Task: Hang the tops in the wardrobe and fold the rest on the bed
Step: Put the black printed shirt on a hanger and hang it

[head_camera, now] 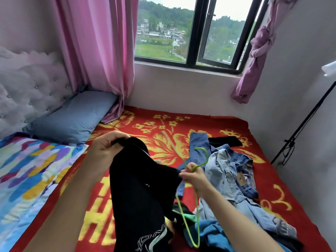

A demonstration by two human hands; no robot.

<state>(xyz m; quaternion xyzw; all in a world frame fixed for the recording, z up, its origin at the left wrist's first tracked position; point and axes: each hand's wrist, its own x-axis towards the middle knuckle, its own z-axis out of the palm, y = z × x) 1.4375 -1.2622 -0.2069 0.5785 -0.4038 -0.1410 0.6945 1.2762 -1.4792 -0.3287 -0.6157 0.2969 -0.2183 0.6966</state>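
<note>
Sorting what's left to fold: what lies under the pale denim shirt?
Beneath the pale denim shirt, darker jeans poke out at right and a blue garment nearer the camera. Its middle hides the rest.

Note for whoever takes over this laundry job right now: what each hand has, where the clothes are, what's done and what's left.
Left hand: grips the upper edge of the black garment, held up over the red blanket.
Right hand: holds the green hanger and pinches the garment's other edge.
Hanger is not inside the garment yet.
Denim pile lies unfolded on the blanket, right of the hands.
Done: nothing folded in view.
Left: hanger in, hang it, sort the pile. Wardrobe not in view.
</note>
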